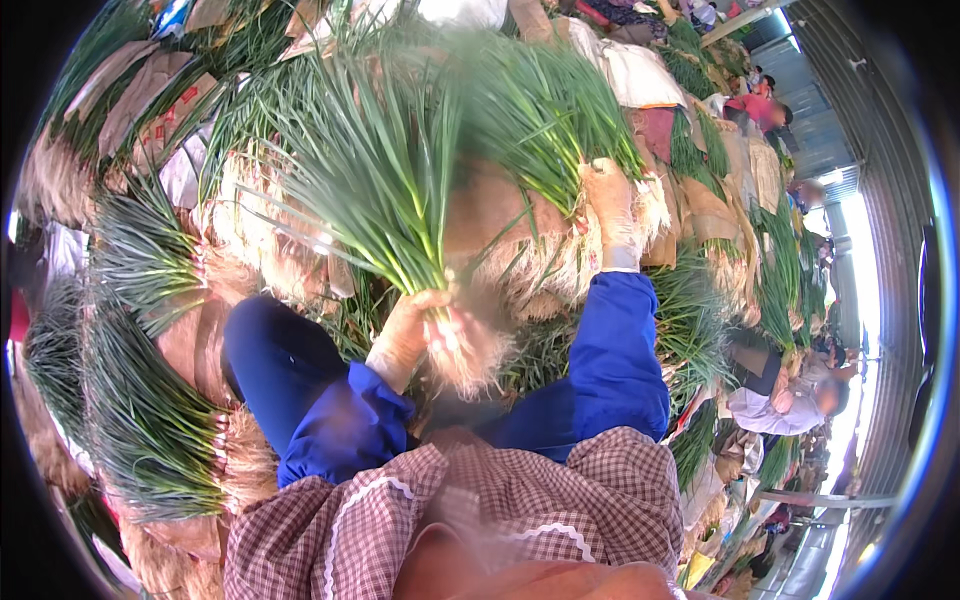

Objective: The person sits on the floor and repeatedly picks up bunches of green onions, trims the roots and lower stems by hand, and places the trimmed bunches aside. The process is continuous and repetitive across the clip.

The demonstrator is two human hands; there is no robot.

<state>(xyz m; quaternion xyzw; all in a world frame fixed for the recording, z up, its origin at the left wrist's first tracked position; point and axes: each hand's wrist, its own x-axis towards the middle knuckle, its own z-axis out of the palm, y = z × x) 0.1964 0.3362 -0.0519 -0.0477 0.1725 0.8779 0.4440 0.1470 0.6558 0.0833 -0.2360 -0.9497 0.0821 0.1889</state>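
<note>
My left hand (405, 330), in a pale thin glove, grips a bunch of spring onions (420, 217) just above the bulbs. Its green leaves fan upward, and the small white bulbs and stringy roots (466, 352) hang out past my fingers. Farther off to the right, my gloved right hand (609, 199) is curled around the lower stems of more spring onions (555, 127) on the pile before me. Its fingertips are hidden among the stalks. Pale roots (654, 206) stick out beside it. Below lies a brown sheet (502, 206) over more rooted onions.
Stacked spring onions (150, 405) with roots facing me lie at my left. More loose onions (686, 315) lie at my right. Brown sacking (187, 345) and a white sack (637, 71) are among the piles. A co-worker (787, 401) sits at the right, near a corrugated metal wall (889, 300).
</note>
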